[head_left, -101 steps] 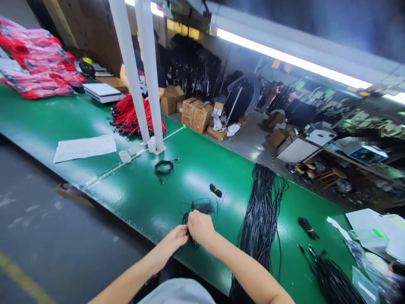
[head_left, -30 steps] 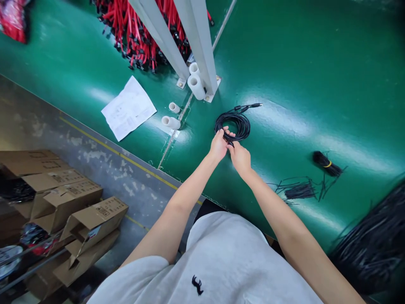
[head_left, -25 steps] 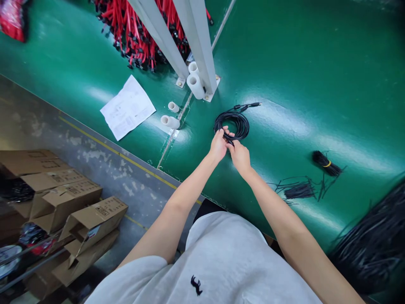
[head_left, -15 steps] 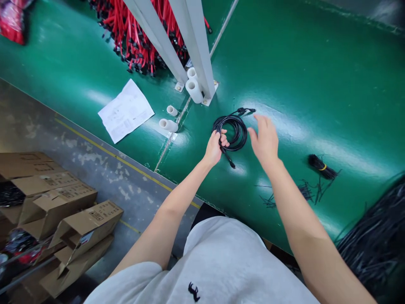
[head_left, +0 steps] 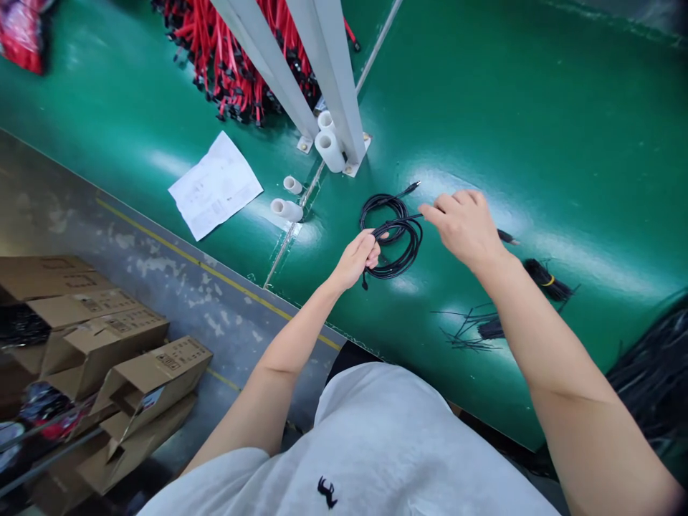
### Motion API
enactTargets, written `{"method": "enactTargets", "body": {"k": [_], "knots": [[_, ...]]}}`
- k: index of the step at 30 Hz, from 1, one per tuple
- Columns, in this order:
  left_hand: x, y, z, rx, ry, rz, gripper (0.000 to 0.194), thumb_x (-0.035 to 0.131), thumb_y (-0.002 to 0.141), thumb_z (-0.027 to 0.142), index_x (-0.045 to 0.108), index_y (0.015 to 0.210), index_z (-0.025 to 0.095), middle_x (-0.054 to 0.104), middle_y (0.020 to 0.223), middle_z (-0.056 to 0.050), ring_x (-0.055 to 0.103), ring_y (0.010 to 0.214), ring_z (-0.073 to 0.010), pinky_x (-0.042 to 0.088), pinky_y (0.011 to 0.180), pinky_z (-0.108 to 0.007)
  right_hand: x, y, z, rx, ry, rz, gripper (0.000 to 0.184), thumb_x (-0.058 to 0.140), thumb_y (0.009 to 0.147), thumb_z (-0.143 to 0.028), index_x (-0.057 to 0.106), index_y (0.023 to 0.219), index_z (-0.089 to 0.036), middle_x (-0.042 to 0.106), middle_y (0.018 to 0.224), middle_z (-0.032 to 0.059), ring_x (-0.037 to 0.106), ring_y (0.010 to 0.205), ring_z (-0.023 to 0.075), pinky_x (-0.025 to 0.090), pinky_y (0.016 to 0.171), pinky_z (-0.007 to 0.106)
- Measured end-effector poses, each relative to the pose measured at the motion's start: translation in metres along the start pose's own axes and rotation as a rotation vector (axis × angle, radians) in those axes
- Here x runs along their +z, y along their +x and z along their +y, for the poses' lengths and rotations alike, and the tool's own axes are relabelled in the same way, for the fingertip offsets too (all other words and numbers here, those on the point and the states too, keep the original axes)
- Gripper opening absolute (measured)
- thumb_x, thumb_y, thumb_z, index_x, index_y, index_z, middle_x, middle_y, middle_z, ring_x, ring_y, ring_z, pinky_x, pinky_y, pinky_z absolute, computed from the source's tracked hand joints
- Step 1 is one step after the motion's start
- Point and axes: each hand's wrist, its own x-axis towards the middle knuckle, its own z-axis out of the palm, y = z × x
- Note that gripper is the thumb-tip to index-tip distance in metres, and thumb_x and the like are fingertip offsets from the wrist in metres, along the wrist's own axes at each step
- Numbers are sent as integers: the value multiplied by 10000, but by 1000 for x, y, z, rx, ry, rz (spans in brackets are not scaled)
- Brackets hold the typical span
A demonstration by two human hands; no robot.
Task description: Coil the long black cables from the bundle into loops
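Observation:
A coiled black cable (head_left: 413,259) hangs over the green bench in loose, overlapping loops. My left hand (head_left: 355,259) is closed around the left side of the coil. Between the fingertips of my right hand (head_left: 463,221) is a strand of the same cable, drawn out to the right. A dark piece, apparently a cable end, shows beyond that hand's far side. One metal-tipped plug (head_left: 413,187) points up and right above the loops, while another dark end (head_left: 365,284) dangles under my left hand.
Black ties (head_left: 548,281), banded in yellow, lie right of loose ties (head_left: 489,328). White tubes (head_left: 287,210) and a paper sheet (head_left: 216,186) are left. Metal posts (head_left: 334,79) stand before piled red cables (head_left: 231,64). Cardboard boxes (head_left: 155,365) sit below the bench.
My right hand has gone from open fingers beside the coil to pinching a cable strand and pulling it right. The loops have spread, and my left hand has shifted slightly down and left.

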Motion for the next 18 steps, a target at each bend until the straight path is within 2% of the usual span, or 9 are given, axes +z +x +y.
{"method": "enactTargets", "body": {"k": [5, 8, 9, 11, 12, 14, 16, 18], "knots": [[1, -4, 2, 14, 11, -32, 261, 575, 940, 425, 660, 976, 181, 376, 594, 59, 299, 479, -52, 314, 471, -171, -1, 0, -8, -57, -36, -79, 424, 262, 1004, -156, 656, 1150, -211, 607, 950, 93, 495, 900, 220, 380, 767, 352], [5, -6, 5, -14, 30, -25, 255, 579, 937, 426, 657, 966, 185, 366, 584, 63, 286, 469, -52, 299, 463, -172, 4, 2, -18, -18, 39, -37, 354, 389, 1003, -310, 604, 1263, -203, 608, 1101, 112, 524, 959, 239, 403, 762, 346], [6, -7, 7, -23, 42, -24, 256, 583, 933, 431, 657, 965, 187, 362, 578, 65, 280, 465, -53, 295, 460, -174, 7, 2, -21, -2, 91, -27, 396, 475, 973, -368, 564, 1319, -198, 603, 1157, 119, 537, 986, 249, 413, 774, 347], [5, -10, 8, -26, 102, -42, 248, 603, 918, 429, 658, 973, 194, 374, 574, 67, 291, 462, -54, 301, 466, -181, 15, 0, -27, 79, 196, -56, 516, 603, 898, -378, 509, 1369, -190, 627, 1156, 115, 573, 975, 256, 422, 779, 340], [3, -12, 9, -19, 168, -50, 228, 623, 905, 410, 659, 976, 196, 401, 580, 63, 324, 471, -56, 317, 480, -185, 20, -2, -30, 144, 235, -96, 506, 623, 878, -334, 515, 1351, -192, 656, 1092, 98, 593, 929, 248, 419, 759, 327], [-5, -17, 9, 13, 364, -35, 171, 655, 879, 347, 659, 965, 199, 488, 616, 46, 428, 519, -66, 366, 530, -193, 29, -9, -33, 299, 268, -161, 394, 600, 861, -226, 566, 1253, -204, 687, 954, 58, 610, 820, 227, 390, 692, 293], [-14, -22, 10, 49, 567, 8, 136, 640, 874, 293, 653, 972, 199, 594, 700, 22, 547, 632, -87, 424, 630, -204, 34, -16, -35, 412, 292, -186, 290, 566, 867, -186, 602, 1154, -208, 696, 909, 43, 613, 776, 211, 358, 647, 272], [-21, -26, 12, 30, 692, -28, 159, 622, 873, 283, 644, 1004, 197, 669, 808, 3, 616, 765, -112, 455, 743, -228, 33, -23, -39, 422, 322, -214, 200, 539, 896, -200, 622, 1077, -203, 700, 909, 43, 616, 777, 197, 341, 629, 262]]}}
